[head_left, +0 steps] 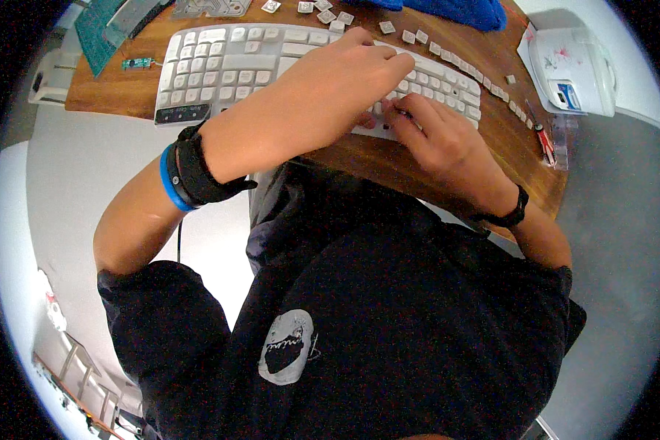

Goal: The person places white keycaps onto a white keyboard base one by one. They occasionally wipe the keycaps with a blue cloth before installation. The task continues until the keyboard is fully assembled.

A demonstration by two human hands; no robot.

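Note:
A white keyboard (231, 62) lies across the desk, its dark indicator strip at the near left corner. Over its middle reaches my left hand (370, 70), the fingers curled down and the thumb by the near edge; most of the fingertips are hidden. Close beside it, my right hand (440, 136) pinches at the near edge of the keys. A small dark bit shows by its fingertips, too small to name. Loose white keycaps (325, 15) lie beyond the keyboard, and a curved row of keycaps (484, 79) runs down its right side.
On the left of the wooden desk (110, 92) are a green cutting mat (95, 33) and a small green circuit board (138, 64). Blue cloth (466, 11) lies at the back. A red-handled tool (545, 144) and a white plastic box (568, 62) are at the right.

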